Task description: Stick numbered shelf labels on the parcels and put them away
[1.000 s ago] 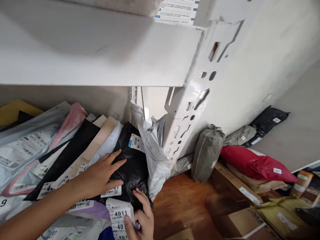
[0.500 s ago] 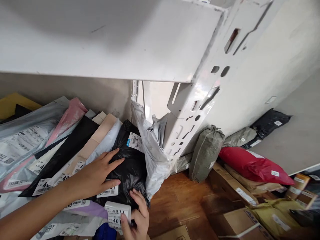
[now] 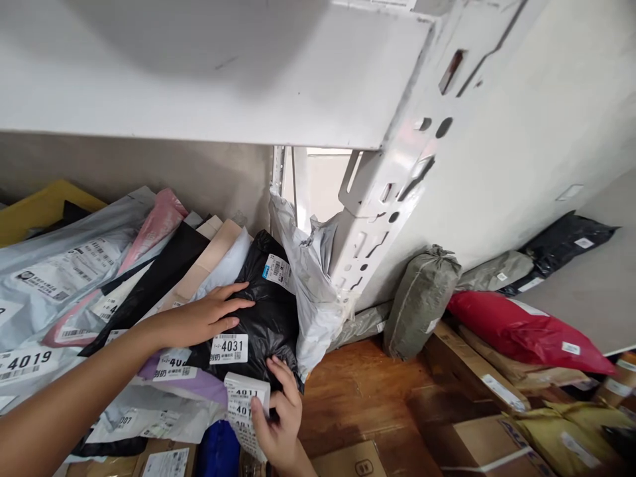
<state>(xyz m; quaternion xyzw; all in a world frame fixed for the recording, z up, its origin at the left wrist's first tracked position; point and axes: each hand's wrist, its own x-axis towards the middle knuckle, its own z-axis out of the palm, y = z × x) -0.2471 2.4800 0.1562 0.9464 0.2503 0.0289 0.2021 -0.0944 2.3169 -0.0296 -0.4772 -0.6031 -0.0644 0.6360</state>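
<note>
The left hand (image 3: pixel 213 315) is laid open across the left side of the black parcel (image 3: pixel 271 321), with nothing grasped. The parcel is situated to the right of this hand; its long axis seems to be directed away from the body. The label strip (image 3: pixel 243 414) is pinched by the right hand (image 3: pixel 281 417), beyond which the parcel lies; its near edge is touched by the fingertips, so neither hand is nearer. At right, the parcel is bordered by the pale plastic bag (image 3: pixel 315 298).
</note>
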